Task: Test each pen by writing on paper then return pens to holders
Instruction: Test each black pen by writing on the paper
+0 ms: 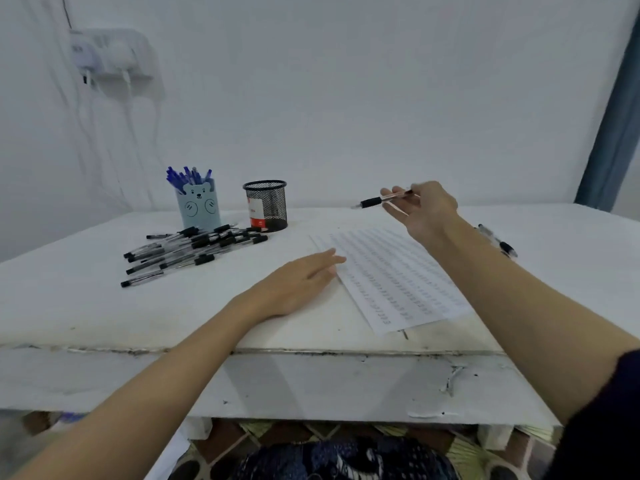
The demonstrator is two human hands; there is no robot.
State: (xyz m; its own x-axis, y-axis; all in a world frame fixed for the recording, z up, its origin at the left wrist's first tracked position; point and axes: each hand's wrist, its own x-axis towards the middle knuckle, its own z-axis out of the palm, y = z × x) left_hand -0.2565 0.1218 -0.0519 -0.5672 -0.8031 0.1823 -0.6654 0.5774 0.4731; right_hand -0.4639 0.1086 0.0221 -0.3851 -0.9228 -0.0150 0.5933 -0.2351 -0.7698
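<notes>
My right hand point(424, 211) is raised above the far end of the paper point(391, 275) and pinches a clear black-gripped pen point(379, 199), tip pointing left. Rows of scribbles cover the sheet, and my left hand point(301, 282) lies flat on the table with its fingertips on the sheet's left edge. A pile of several black pens point(190, 249) lies in front of the blue bear holder point(199, 206), which is full of blue pens. Just right of it stands the black mesh holder point(266, 204), and I see no pens in it.
Two more black pens point(498, 240) lie on the white table point(104, 306) to the right of my right forearm. The wall stands right behind the holders. A power strip with cables point(107, 53) hangs at upper left, a blue curtain point(613, 133) at far right.
</notes>
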